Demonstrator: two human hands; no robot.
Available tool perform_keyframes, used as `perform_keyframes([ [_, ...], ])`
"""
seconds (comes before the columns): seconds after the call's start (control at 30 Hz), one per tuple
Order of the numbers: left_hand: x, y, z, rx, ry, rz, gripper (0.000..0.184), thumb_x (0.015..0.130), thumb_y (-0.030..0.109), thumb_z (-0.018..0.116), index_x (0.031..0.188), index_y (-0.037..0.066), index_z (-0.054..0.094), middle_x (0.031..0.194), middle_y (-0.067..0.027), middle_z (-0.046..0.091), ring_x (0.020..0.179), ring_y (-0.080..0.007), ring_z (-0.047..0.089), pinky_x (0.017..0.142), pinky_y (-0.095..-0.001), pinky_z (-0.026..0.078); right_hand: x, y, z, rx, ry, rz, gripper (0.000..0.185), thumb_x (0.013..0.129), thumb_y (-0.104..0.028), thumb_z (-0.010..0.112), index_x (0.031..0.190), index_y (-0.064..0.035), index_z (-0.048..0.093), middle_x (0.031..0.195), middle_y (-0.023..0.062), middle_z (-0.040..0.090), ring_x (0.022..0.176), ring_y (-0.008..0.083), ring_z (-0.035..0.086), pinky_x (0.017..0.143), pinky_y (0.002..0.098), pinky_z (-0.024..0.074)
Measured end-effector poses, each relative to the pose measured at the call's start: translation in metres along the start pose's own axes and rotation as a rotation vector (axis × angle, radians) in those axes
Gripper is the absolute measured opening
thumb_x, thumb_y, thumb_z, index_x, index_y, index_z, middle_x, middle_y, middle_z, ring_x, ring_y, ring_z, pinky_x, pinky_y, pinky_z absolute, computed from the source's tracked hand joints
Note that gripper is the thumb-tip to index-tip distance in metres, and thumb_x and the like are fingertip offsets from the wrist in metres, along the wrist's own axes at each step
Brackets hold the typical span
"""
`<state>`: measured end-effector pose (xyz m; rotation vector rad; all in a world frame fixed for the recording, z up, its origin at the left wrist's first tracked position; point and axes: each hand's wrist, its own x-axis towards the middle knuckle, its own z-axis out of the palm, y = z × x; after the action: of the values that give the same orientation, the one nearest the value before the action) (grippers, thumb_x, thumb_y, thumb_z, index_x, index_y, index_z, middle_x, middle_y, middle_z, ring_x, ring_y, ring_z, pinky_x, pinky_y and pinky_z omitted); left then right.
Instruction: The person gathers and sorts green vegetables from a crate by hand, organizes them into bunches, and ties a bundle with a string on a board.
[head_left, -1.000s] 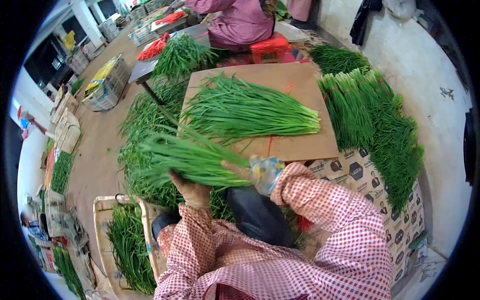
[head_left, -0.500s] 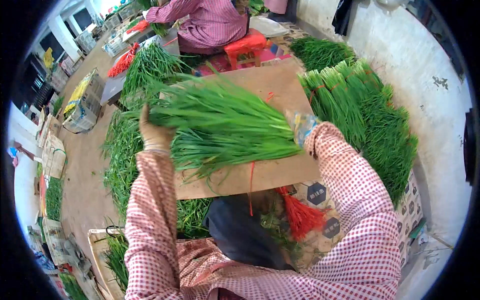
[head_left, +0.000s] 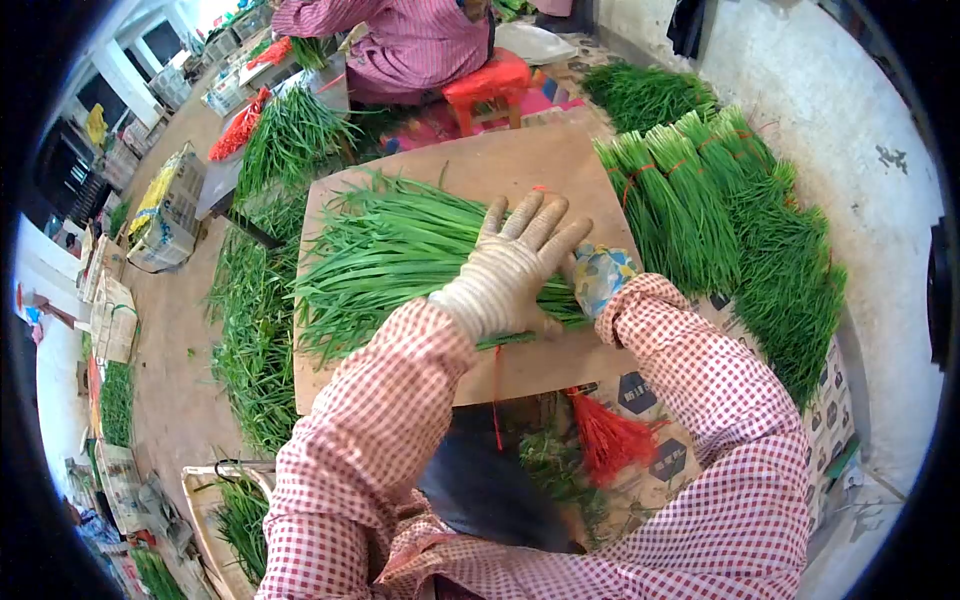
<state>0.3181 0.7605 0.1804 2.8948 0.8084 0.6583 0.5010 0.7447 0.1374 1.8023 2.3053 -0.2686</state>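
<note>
A bundle of garlic chives (head_left: 390, 235) lies flat on a brown board (head_left: 470, 160), its leaves fanned to the left. My left hand (head_left: 510, 265), in a whitish glove with tan fingers, rests across the right part of the bundle, palm down and fingers spread. At the bundle's right end is my right hand (head_left: 568, 270); a blue and yellow patterned cuff (head_left: 604, 278) covers its wrist. Its fingers are hidden behind my left hand, so their grip is not visible. A red tie (head_left: 497, 395) hangs over the board's front edge.
Tied chive bundles (head_left: 680, 185) are stacked to the right beside a white wall (head_left: 810, 120). Below the board hangs a bunch of red ties (head_left: 605, 440). Loose greens (head_left: 255, 340) cover the floor to the left. Ahead, another person (head_left: 415, 50) sits on a red stool (head_left: 488, 90).
My left hand has moved right, from the leaf tips onto the bundle near its right end. The raised, blurred leaves now lie flat on the board. My right hand stays at the right end.
</note>
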Motion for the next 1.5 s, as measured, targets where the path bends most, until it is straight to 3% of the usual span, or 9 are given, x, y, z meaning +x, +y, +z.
perform_keyframes([
  [0.1,-0.005,-0.013,0.012,0.170,-0.202,-0.171,0.095,0.057,0.033,0.086,0.137,0.006,0.043,0.140,-0.0209,0.042,0.135,-0.0415,0.032,0.111,-0.0566,0.020,0.007,0.012,0.008,0.050,-0.010,0.007,0.055,0.092,-0.014,0.043,0.144,-0.0077,0.028,0.129,0.0215,0.050,0.111,0.0360,0.057,0.093,0.0415,0.0483],
  [0.23,-0.102,-0.005,-0.036,-0.006,0.211,0.015,0.056,0.062,0.021,0.084,0.110,0.004,0.061,0.110,-0.0185,0.061,0.104,-0.0364,0.059,0.088,-0.0468,0.048,0.007,0.013,0.002,0.274,-0.003,0.124,0.051,0.093,-0.025,0.034,0.140,-0.0053,0.036,0.127,0.0247,0.052,0.113,0.0387,0.055,0.096,0.0446,0.0445],
  [0.37,-0.230,0.030,-0.056,-0.068,0.198,-0.565,0.011,0.073,0.007,0.073,0.077,0.006,0.063,0.061,-0.0090,0.061,0.052,-0.0242,0.060,0.049,-0.0343,0.048,0.009,0.018,0.010,0.292,0.021,0.120,0.059,0.099,-0.045,0.023,0.137,-0.0043,0.042,0.128,0.0262,0.052,0.119,0.0391,0.052,0.102,0.0461,0.0396],
  [0.6,-0.275,0.054,-0.036,-0.157,0.414,-0.915,0.030,0.080,0.007,0.071,0.107,0.004,0.058,0.056,-0.0052,0.055,0.047,-0.0124,0.052,0.047,-0.0284,0.043,0.002,0.018,0.005,-0.111,0.050,-0.079,0.053,0.096,-0.022,0.034,0.145,-0.0056,0.026,0.140,0.0243,0.041,0.121,0.0399,0.050,0.104,0.0432,0.0399],
  [0.77,-0.160,0.029,-0.026,-0.237,0.037,-0.850,0.091,0.081,0.037,0.072,0.146,0.005,0.015,0.065,-0.0140,0.062,0.059,-0.0320,0.062,0.054,-0.0414,0.048,0.003,0.014,0.001,-0.128,0.030,-0.065,0.054,0.095,-0.018,0.035,0.146,-0.0057,0.025,0.142,0.0238,0.039,0.122,0.0398,0.049,0.104,0.0429,0.0400],
  [1.1,-0.142,-0.020,0.010,-0.103,-0.119,-0.461,0.031,0.092,0.032,0.057,0.081,0.003,0.058,0.066,-0.0134,0.059,0.062,-0.0332,0.060,0.057,-0.0431,0.047,-0.005,0.010,-0.007,-0.112,-0.035,0.037,0.059,0.091,-0.009,0.038,0.147,-0.0065,0.021,0.146,0.0226,0.032,0.124,0.0388,0.047,0.104,0.0418,0.0403],
  [1.3,-0.253,-0.086,-0.066,-0.693,0.391,-1.420,0.032,0.090,0.020,0.063,0.116,0.002,0.059,0.085,-0.0033,0.060,0.066,-0.0087,0.052,0.052,-0.0236,0.043,-0.006,0.003,-0.015,-0.086,-0.069,0.037,0.059,0.091,-0.007,0.036,0.148,-0.0070,0.020,0.145,0.0221,0.035,0.124,0.0380,0.048,0.104,0.0417,0.0407],
  [1.4,-0.331,-0.109,-0.153,0.293,-0.535,-1.507,0.090,0.078,0.029,0.069,0.150,0.018,0.016,0.114,-0.0275,0.061,0.110,-0.0369,0.060,0.092,-0.0438,0.047,-0.002,0.006,-0.011,-0.073,-0.066,0.057,0.055,0.093,-0.008,0.036,0.147,-0.0066,0.022,0.145,0.0210,0.036,0.121,0.0384,0.051,0.103,0.0424,0.0412],
  [1.5,-0.314,-0.127,-0.187,0.528,-0.815,-1.361,0.054,0.076,0.029,0.069,0.126,0.012,0.058,0.108,-0.0206,0.065,0.099,-0.0340,0.064,0.087,-0.0418,0.049,-0.005,-0.003,-0.020,-0.063,-0.119,0.087,0.055,0.094,-0.010,0.037,0.147,-0.0067,0.022,0.142,0.0194,0.040,0.117,0.0373,0.054,0.100,0.0432,0.0433],
])
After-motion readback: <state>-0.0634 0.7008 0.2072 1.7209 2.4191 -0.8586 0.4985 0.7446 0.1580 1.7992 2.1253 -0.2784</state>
